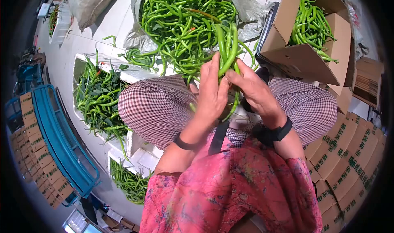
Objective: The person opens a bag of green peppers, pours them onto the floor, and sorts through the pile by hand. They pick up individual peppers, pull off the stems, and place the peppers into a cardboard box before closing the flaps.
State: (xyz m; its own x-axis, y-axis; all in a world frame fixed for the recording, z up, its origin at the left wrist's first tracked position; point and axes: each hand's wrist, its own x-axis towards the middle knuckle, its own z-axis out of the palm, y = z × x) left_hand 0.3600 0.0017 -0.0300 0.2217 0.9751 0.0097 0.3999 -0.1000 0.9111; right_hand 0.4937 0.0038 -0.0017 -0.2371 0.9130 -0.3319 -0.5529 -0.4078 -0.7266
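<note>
Between my two hands, just above my lap, is a small bunch of long green peppers (228,48). My left hand (213,87) presses on the bunch from the left, and my right hand (255,89) closes round it from the right. The peppers' upper ends stick up past my fingers, and a few hang below. Directly beyond my hands lies a large heap of green peppers (180,23) on an opened pale sack (246,11).
An open cardboard box (303,62) with peppers stands at the upper right. White foam boxes (141,159) with peppers and leaves are at the left. Stacked cartons (349,151) fill the lower right. A blue cart (61,138) with cartons stands far left, a full sack (88,3) at the top.
</note>
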